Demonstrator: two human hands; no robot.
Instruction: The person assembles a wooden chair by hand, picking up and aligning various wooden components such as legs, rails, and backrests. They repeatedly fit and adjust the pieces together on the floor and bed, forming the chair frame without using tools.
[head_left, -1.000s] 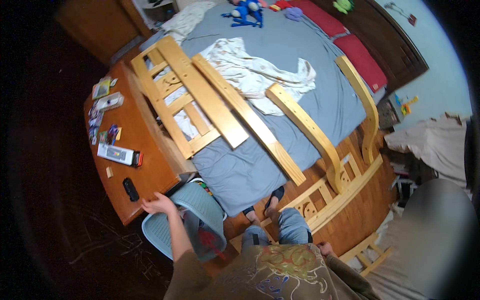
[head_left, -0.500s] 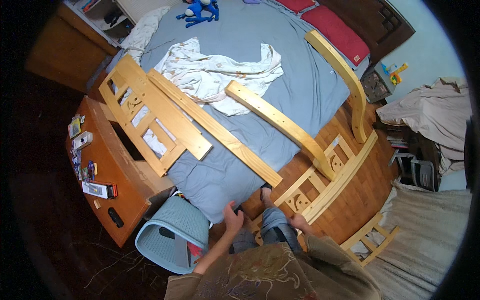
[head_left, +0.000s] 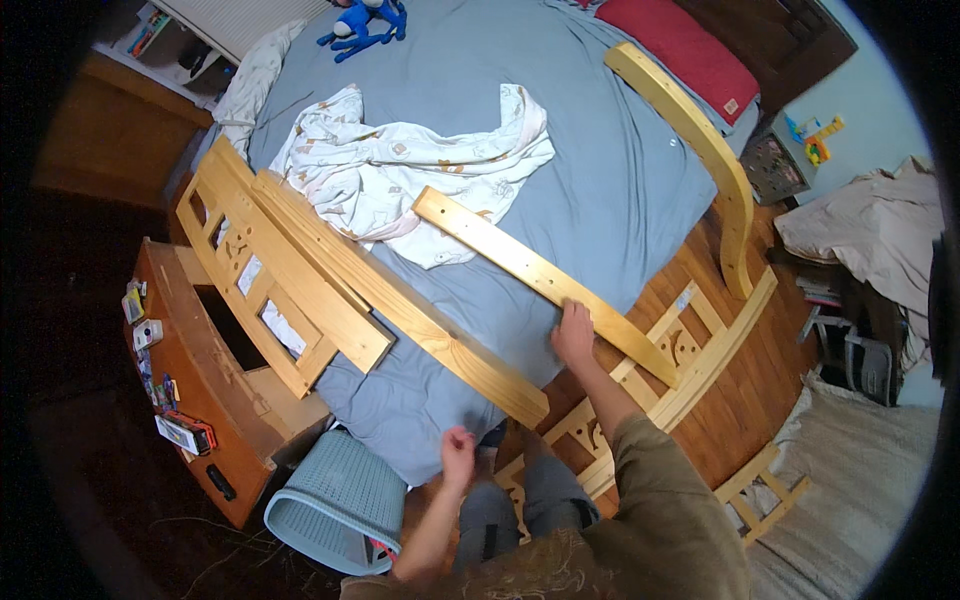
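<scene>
Right hand (head_left: 574, 335) closed on near edge of short plank (head_left: 540, 282), lying diagonal on blue sheet (head_left: 600, 170), mid-right. Looks stiff, light, smooth; best gripped mid-length w/ both hands. Left hand (head_left: 458, 447) fingers curled, empty, near long plank (head_left: 400, 310) end.

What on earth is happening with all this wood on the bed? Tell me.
A person stands at the foot of a bed with a grey-blue sheet. The right hand grips a long pale wooden slat lying across the sheet. The left hand hovers empty beside a wider wooden plank.
</scene>
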